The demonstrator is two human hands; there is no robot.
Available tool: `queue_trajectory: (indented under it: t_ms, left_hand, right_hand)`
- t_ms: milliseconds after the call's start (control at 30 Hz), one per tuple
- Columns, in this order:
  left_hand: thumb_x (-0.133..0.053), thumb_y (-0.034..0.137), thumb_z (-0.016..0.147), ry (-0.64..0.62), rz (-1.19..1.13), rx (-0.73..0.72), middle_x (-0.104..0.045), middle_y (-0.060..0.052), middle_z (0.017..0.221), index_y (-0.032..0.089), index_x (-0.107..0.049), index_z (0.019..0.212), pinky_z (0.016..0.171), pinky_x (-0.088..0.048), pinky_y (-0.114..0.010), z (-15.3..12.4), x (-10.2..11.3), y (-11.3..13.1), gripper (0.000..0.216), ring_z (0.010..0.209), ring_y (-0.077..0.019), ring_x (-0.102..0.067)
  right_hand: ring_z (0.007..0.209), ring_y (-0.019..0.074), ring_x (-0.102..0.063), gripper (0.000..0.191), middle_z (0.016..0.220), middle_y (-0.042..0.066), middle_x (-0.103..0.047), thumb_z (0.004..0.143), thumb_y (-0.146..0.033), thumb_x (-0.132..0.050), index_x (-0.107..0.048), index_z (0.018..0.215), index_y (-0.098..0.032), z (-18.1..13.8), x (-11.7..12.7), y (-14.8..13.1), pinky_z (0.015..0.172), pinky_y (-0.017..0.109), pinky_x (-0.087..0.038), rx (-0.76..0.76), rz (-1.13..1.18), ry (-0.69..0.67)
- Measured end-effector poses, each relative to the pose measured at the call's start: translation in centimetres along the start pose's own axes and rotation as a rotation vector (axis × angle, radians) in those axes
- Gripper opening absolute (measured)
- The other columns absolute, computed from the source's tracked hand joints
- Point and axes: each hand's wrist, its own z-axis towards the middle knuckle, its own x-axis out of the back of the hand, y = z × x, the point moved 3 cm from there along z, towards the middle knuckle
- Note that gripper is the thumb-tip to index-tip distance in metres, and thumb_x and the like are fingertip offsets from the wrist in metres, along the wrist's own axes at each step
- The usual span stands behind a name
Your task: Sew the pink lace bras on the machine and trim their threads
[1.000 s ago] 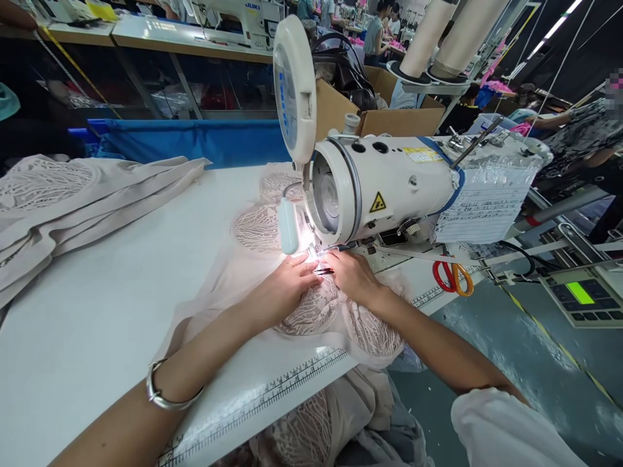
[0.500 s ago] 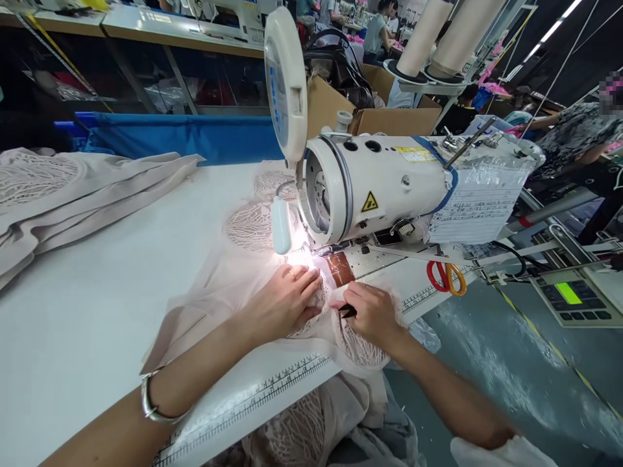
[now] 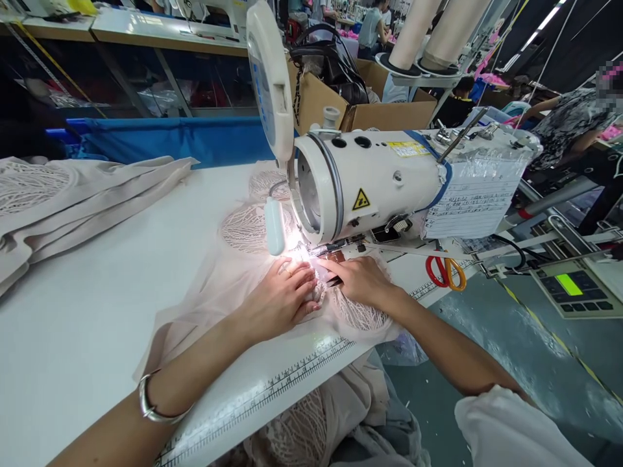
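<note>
Several fingers of the left hand (image 3: pixel 282 299) rest slightly apart on pale lacy fabric (image 3: pixel 243 228) near the sewing machine (image 3: pixel 379 178), while the right hand's (image 3: pixel 363 280) clasp a black tool (image 3: pixel 334 281).

On our white bench (image 3: pixel 107 324), ruler-marked along its near edge, we see a sewing machine (image 3: pixel 384 178), lace-patterned fabric (image 3: pixel 243 227) spread at its head, and layered cloth (image 3: pixel 97 201) farther left.

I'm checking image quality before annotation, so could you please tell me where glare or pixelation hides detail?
In the head view, glare beside the pale lamp washes out fabric near the left hand; at the head view's right edge, pixelation covers the head of a person in patterned clothing.
</note>
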Motion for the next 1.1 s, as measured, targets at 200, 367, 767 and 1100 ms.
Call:
queue_trajectory:
  t_ms: [200, 367, 767, 1100]
  left_hand:
    - [-0.032, 0.031, 0.107, 0.0, 0.071, 0.013, -0.072, -0.012, 0.118, 0.013, -0.07, 0.109, 0.105, -0.032, -0.05, -0.1, -0.1, -0.2, 0.042, 0.114, -0.029, -0.061]
    - [-0.036, 0.04, 0.105, -0.036, 0.079, 0.04, -0.07, -0.013, 0.121, 0.016, -0.063, 0.126, 0.105, -0.029, -0.056, -0.2, -0.1, -0.5, 0.042, 0.123, -0.0346, -0.056]
    - [-0.034, 0.032, 0.105, -0.045, 0.073, 0.091, -0.069, -0.015, 0.123, 0.015, -0.06, 0.129, 0.103, -0.029, -0.056, -0.1, 0.1, -0.6, 0.039, 0.125, -0.0349, -0.057]
    - [-0.032, 0.042, 0.107, -0.073, 0.065, 0.11, -0.063, -0.018, 0.136, 0.013, -0.058, 0.133, 0.102, -0.03, -0.058, -0.5, -0.5, -0.8, 0.047, 0.131, -0.0368, -0.054]
  right_hand:
    - [0.073, 0.021, -0.067, 0.064, 0.082, 0.004, -0.079, 0.078, -0.009, -0.053, -0.061, 0.139, -0.024, 0.7, 0.1, 0.0, 0.059, 0.029, -0.034, 0.05, -0.035, 0.063]
    - [0.074, 0.0193, -0.066, 0.056, 0.085, 0.003, -0.079, 0.075, -0.007, -0.052, -0.073, 0.123, -0.025, 0.8, 0.2, 0.3, 0.06, 0.028, -0.035, 0.099, -0.012, 0.154]
    - [0.082, 0.0186, -0.067, 0.053, 0.09, 0.001, -0.079, 0.079, -0.007, -0.054, -0.073, 0.123, -0.029, 0.9, -0.4, 1.1, 0.062, 0.026, -0.038, 0.146, 0.023, 0.186]
    - [0.086, 0.0155, -0.065, 0.05, 0.1, 0.002, -0.077, 0.086, -0.001, -0.048, -0.071, 0.123, -0.026, 1.6, -0.8, 1.8, 0.07, 0.024, -0.042, 0.231, 0.091, 0.175]
